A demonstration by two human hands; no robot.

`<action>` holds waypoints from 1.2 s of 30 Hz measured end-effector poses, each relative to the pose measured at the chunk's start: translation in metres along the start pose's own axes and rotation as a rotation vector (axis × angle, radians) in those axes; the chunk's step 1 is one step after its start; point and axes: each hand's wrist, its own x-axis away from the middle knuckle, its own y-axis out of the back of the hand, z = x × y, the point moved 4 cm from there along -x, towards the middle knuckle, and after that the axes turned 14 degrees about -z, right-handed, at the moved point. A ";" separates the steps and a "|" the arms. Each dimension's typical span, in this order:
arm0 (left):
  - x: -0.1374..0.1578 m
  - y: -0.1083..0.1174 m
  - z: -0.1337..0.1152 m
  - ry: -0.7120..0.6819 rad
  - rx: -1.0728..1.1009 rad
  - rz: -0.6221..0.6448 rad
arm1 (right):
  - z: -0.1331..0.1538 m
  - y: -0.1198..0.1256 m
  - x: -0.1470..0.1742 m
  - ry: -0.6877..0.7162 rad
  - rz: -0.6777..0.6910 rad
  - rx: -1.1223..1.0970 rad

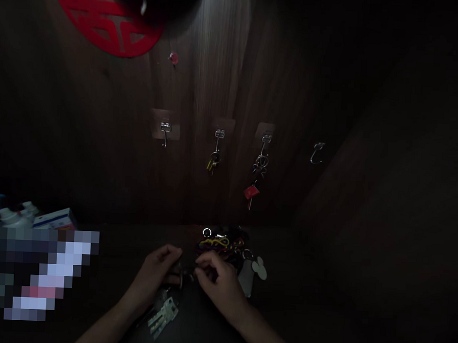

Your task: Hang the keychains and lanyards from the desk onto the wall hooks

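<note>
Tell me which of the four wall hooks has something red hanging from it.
The third hook from the left: a red tag dangles there. The second hook holds yellowish keys; the leftmost hook and rightmost hook are bare.

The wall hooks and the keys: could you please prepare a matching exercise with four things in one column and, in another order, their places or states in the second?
1. Leftmost hook
2. Red tag
3. Silver keys
4. Red ornament

A. Low in the picture, near the left hand
B. At the picture's top left
C. Nothing hanging on it
D. Hanging below the third hook from the left

Pairs: 1-C, 2-D, 3-A, 4-B
</note>
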 end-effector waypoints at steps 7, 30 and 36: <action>0.000 -0.001 0.004 0.050 0.048 0.103 | -0.005 0.008 0.000 0.111 -0.095 0.051; 0.003 -0.005 0.000 -0.126 -0.213 0.278 | -0.013 0.017 -0.004 -0.081 -0.153 -0.149; 0.003 -0.004 -0.001 -0.211 -0.276 0.270 | -0.017 0.007 -0.005 -0.200 -0.058 -0.234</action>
